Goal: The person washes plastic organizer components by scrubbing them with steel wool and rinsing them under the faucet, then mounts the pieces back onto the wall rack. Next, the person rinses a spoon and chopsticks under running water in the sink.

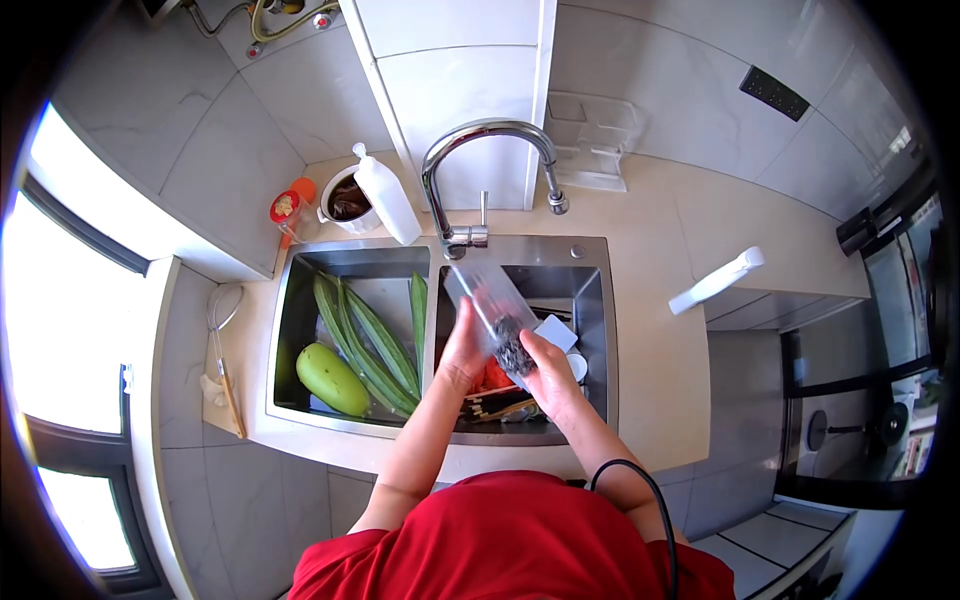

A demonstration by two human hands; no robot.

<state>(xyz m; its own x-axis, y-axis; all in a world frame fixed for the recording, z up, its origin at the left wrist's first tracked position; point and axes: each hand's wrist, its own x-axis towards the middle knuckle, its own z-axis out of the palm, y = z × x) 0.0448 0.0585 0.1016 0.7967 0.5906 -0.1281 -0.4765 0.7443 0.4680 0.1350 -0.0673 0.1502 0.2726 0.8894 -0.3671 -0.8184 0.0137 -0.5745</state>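
My left hand [463, 350] grips the left side of a clear plastic container [495, 292], held tilted over the right sink basin [597, 330]. In my right hand [552, 378] is a dark grey steel wool scrubber [512, 348], pressed against the container's near end. Both hands are closed, and part of the container is blurred. Below them in the basin lie a red item [494, 376], a white block-like piece [555, 333], a small round white item [577, 365] and several thin sticks [497, 404], partly hidden by my hands.
Long ridged green gourds [375, 340] and a rounder green gourd [333, 380] lie in the left basin. Behind stand a chrome faucet [432, 180], white bottle [388, 200] and white pot [335, 208]. A whisk [228, 370] lies left; a white-handled object [716, 281] sits right.
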